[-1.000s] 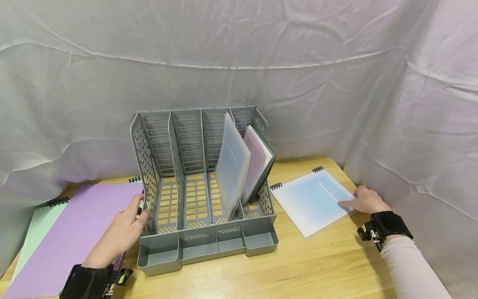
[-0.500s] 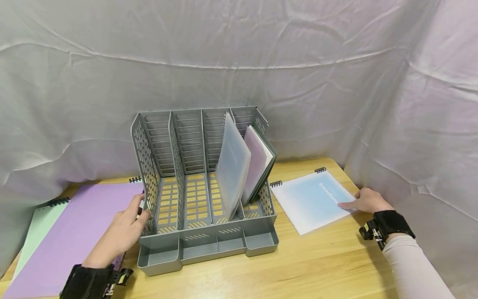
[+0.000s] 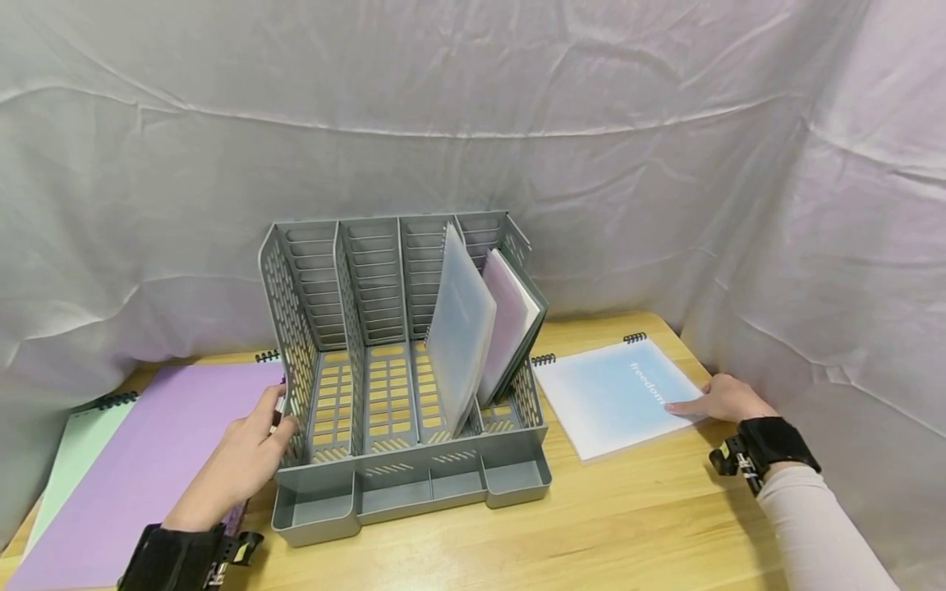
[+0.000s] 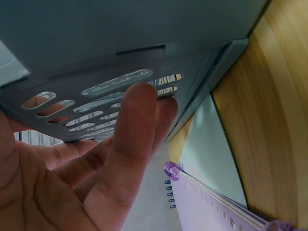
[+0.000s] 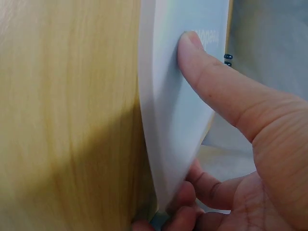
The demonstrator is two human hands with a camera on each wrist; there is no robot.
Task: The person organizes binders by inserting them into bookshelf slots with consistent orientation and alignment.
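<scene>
"Freedom" notebook (image 3: 609, 402), blue and white, lies face up by the right edge of the tabletop (image 3: 636, 542), to the right of the grey organizer (image 3: 421, 462). My right hand (image 3: 732, 398) pinches its near right corner: thumb flat on the cover beside the printed word, fingers bent in under the edge. The right wrist view shows that corner best; whether the rest of the notebook touches the tabletop I cannot tell.

My left hand (image 3: 240, 455) holds the organizer's left wall, fingers bent against the slotted panel, and skin shows through the slots. How firmly they press, I cannot tell. A pale blue notebook (image 3: 460, 320) stands tilted in the right part of the organizer. A purple notebook (image 3: 155, 460) lies over a mint notebook (image 3: 81, 447) along the tabletop's left side.

For a sound hold, I'd want my fingers well beneath the pages, so cover and sheets are caught together. The black coils (image 3: 544, 359) sit on the far edge, away from my pinch, so I'd expect the free end to droop; a level wrist and a broad, even thumb should stop the cover bending. My left hand needs only light, steady pressure, without tugging the organizer.
</scene>
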